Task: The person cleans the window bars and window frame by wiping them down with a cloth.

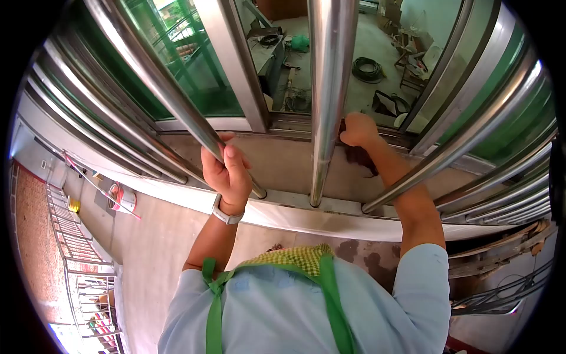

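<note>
Cluttered room (380, 41) showed through the open window, coiled hose (367, 74) on its floor; bucket (121, 200) stood well off to the left, outside. Steel bars ran between the person and the window. Left hand (227, 171) was closed around the left bar (171, 97), fingers wrapped, nothing else in it. Right hand (358, 130) had reached in between the center bar (330, 100) and the next one right, down at the window track (289, 125). It was bunched into a fist, apparently on a dark red-brown cloth (361, 159); fingertips hidden. Cloth sat right under that fist, loose end on or just above the sill (280, 154), couldn't tell which. My read on the step: right hand working cloth along the track, left bracing. Next move called for a firm hold on cloth and forearm room between bars.
</note>
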### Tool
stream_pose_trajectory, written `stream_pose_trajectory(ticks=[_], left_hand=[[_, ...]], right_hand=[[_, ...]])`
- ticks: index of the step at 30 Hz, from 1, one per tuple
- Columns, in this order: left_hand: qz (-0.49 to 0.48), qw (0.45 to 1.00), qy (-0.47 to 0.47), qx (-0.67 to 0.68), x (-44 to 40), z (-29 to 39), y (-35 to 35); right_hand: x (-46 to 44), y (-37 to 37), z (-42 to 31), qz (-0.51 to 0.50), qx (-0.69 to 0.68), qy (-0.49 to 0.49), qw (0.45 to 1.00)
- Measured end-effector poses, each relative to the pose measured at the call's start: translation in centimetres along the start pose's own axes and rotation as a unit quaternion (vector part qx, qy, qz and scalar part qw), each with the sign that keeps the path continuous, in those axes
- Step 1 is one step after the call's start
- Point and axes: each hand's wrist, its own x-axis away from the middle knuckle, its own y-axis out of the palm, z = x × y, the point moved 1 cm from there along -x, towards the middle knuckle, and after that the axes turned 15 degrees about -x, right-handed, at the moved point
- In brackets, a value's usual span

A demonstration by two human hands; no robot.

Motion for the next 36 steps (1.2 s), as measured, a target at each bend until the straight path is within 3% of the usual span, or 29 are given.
stream_pose_trajectory(ticks=[3, 5, 7, 9, 13, 14, 15, 17, 19, 20, 21, 23, 31, 34, 36], left_hand=[[0.001, 1.000, -0.020, 0.009, 0.3, 0.3, -0.2], [0.005, 1.000, -0.019, 0.015, 0.2, 0.2, -0.2], [-0.020, 0.992, -0.078, 0.093, 0.3, 0.8, -0.6], [-0.017, 0.992, -0.075, 0.098, 0.2, 0.8, -0.5], [-0.011, 0.994, -0.076, 0.076, 0.4, 0.1, -0.6], [-0.013, 0.996, -0.067, 0.054, 0.4, 0.0, -0.6], [-0.014, 0.998, -0.059, 0.031, 0.4, 0.0, -0.7], [0.003, 0.997, -0.068, 0.046, 0.3, -0.1, -0.6], [0.001, 0.999, -0.045, 0.017, 0.4, -0.2, -0.7], [0.009, 0.999, -0.046, 0.012, 0.5, -0.2, -0.8], [0.005, 0.999, -0.040, 0.003, 0.4, -0.2, -0.8], [0.003, 0.999, -0.036, -0.017, 0.4, -0.1, -1.0], [-0.008, 0.999, -0.043, -0.004, 0.3, 0.3, -0.9], [-0.006, 1.000, -0.022, -0.002, 0.2, 0.2, -0.9], [-0.014, 0.999, -0.034, 0.013, 0.4, 0.3, -1.0]], right_hand=[[-0.3, 2.4, 0.4, 0.053, 0.018, -0.070, 0.996], [-1.3, 4.0, 0.5, 0.127, -0.079, -0.164, 0.975], [-2.5, 4.1, 1.5, 0.096, -0.055, -0.222, 0.969], [-2.6, 2.8, 1.8, 0.095, -0.150, -0.284, 0.942], [-2.6, 0.9, -1.4, 0.075, -0.309, -0.308, 0.897], [-2.4, 0.8, -2.8, 0.170, -0.168, -0.419, 0.876], [-2.9, 1.4, -4.0, 0.167, -0.168, -0.424, 0.874], [-4.6, 3.0, -6.1, 0.045, -0.109, -0.399, 0.909], [-6.4, 6.3, -6.4, 0.007, -0.238, -0.366, 0.900], [-6.7, 7.0, -6.8, 0.087, -0.123, -0.539, 0.829], [-6.7, 7.5, -7.0, 0.052, -0.079, -0.566, 0.819], [-4.6, 5.7, -9.2, -0.039, -0.026, -0.460, 0.887], [-5.7, 5.5, -6.9, -0.083, -0.095, -0.452, 0.883], [-4.8, 4.3, -4.8, -0.086, -0.063, -0.388, 0.916], [-3.2, 2.7, -3.9, -0.110, -0.063, -0.228, 0.965]])
